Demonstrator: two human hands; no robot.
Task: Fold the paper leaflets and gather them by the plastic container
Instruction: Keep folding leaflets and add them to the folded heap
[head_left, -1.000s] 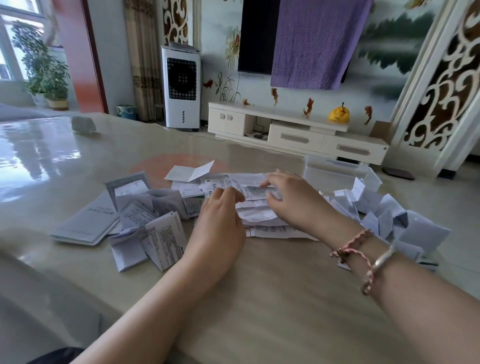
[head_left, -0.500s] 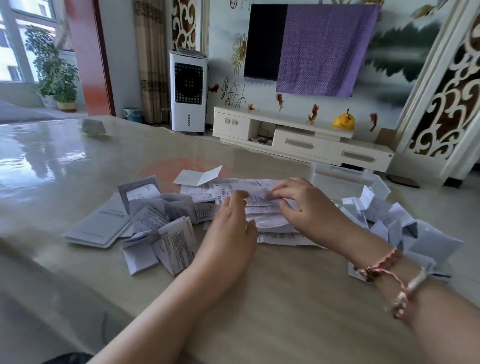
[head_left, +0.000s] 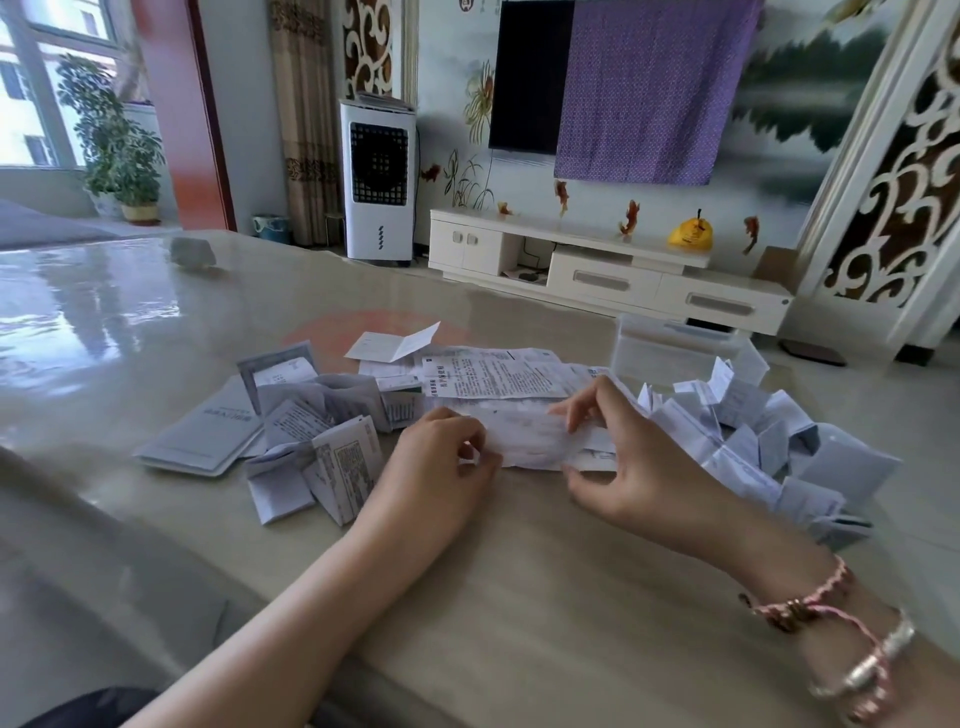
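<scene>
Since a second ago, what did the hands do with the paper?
Both hands drew toward the person, off the printed sheets. The left hand and the right hand now pinch the two ends of one leaflet, held between them. The folded pile by the plastic container and the loose leaflets on the left stayed put.

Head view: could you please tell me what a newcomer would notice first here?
Both hands at the centre, the left hand and right hand, pinch one leaflet between them on the table. A folded pile lies right, beside the clear container; loose leaflets lie left.
</scene>
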